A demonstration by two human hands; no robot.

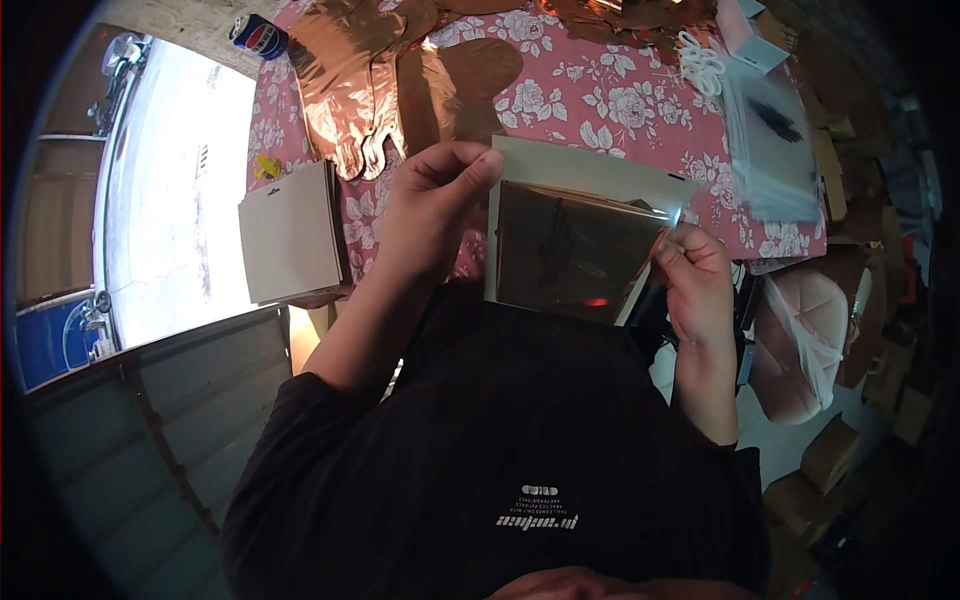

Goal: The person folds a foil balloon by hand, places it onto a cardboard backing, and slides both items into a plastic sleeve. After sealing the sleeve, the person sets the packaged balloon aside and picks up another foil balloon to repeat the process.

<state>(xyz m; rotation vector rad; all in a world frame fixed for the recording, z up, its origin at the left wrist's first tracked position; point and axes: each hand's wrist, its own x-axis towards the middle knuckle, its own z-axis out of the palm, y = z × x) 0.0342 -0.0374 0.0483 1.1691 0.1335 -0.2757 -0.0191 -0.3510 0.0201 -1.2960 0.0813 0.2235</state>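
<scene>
A white card (515,160) is held up in front of my chest at the table's near edge. My left hand (435,205) pinches its upper left corner between thumb and fingers. Against the card lies a folded, shiny copper-brown foil sheet (570,245), dark on its face with bright copper edges. At its right edge, my right hand (695,275) is closed with thumb and fingertip on the foil. A stack of white cards (290,235) sits left of my left hand.
Copper foil glove shapes (345,90) lie on the pink flowered tablecloth (625,100). A blue can (258,37) stands at the far left, near a yellow scrap (266,167). White cord (700,62) and clear plastic bags (765,165) lie right; a padded seat (800,340) is below.
</scene>
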